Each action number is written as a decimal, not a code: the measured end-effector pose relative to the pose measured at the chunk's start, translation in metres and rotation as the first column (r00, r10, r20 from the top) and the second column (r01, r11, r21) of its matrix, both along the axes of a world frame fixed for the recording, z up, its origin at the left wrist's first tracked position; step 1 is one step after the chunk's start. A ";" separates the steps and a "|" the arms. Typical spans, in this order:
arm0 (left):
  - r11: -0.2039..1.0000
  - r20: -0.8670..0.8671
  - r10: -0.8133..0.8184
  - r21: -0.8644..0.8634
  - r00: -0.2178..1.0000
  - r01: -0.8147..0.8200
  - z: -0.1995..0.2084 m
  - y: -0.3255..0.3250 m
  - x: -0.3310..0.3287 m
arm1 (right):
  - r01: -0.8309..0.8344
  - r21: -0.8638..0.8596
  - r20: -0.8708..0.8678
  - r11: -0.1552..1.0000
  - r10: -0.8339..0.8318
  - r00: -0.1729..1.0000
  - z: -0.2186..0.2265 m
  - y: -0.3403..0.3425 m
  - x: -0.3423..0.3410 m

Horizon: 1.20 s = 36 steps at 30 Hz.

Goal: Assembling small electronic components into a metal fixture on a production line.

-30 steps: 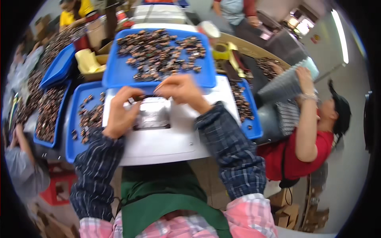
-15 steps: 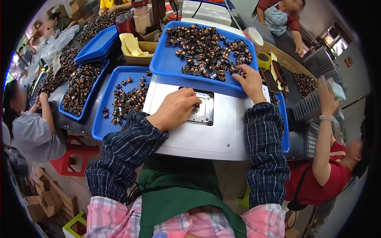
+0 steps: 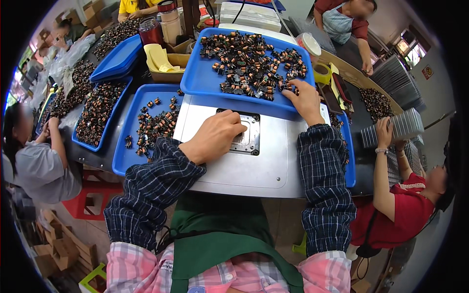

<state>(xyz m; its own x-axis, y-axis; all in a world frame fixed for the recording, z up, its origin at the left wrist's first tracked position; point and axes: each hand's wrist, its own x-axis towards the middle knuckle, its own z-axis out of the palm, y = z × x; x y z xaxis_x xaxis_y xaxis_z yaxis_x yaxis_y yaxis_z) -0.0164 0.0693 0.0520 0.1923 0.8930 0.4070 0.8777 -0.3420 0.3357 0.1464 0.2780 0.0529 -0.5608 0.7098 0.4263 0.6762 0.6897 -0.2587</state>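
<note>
My left hand point(image 3: 215, 137) bends over the metal fixture plate point(image 3: 252, 140) set into a silver work surface point(image 3: 244, 176). Its fingers are closed together at the plate, and what they hold is hidden beneath them. At the lower right of the raised blue tray point(image 3: 200, 80), my right hand point(image 3: 309, 101) pinches a small copper-wound coil point(image 3: 295, 90) between thumb and forefinger. A heap of similar black-and-copper coils point(image 3: 244, 61) lies in that tray. Dark checked sleeves cover both my forearms.
A second blue tray point(image 3: 128, 110) of coils stands left, with a fuller tray point(image 3: 100, 115) beyond. Yellow papers point(image 3: 159, 58) sit in a box behind. A tape roll point(image 3: 321, 73) lies right. Co-workers sit on both sides; the red-shirted person point(image 3: 405, 210) handles a ridged grey stack point(image 3: 403, 128).
My left hand has shifted slightly over the plate, its fingertips now lower. My right hand stays at the tray's corner. The co-worker at right has lowered a raised hand onto the grey stack.
</note>
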 end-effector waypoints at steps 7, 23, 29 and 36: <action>1.000 0.131 -0.004 0.016 0.991 0.002 0.001 -0.004 -0.002 | -0.118 -0.110 -0.127 0.987 0.104 0.986 -0.008 0.006 -0.001; 0.840 0.359 0.421 0.193 0.833 -0.508 0.003 -0.022 -0.068 | -0.685 -0.575 -0.805 0.449 -0.160 0.571 0.019 -0.028 0.004; 0.909 0.206 0.350 0.160 0.914 -0.385 -0.002 0.051 -0.052 | -0.750 -0.656 -0.745 0.084 -0.231 0.626 0.035 -0.066 -0.008; 0.854 0.203 0.465 0.152 0.862 -0.497 -0.010 0.057 -0.041 | -0.597 -0.694 -0.548 0.403 0.242 0.801 0.015 -0.087 -0.018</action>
<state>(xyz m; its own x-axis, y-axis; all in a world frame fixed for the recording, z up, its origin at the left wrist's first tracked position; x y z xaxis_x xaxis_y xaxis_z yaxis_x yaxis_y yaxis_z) -0.0578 0.1263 0.0420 -0.3197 0.7578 0.5688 0.8919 0.0381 0.4506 0.1282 0.1909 0.0682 -0.8500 0.5267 0.0139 0.1162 0.2131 -0.9701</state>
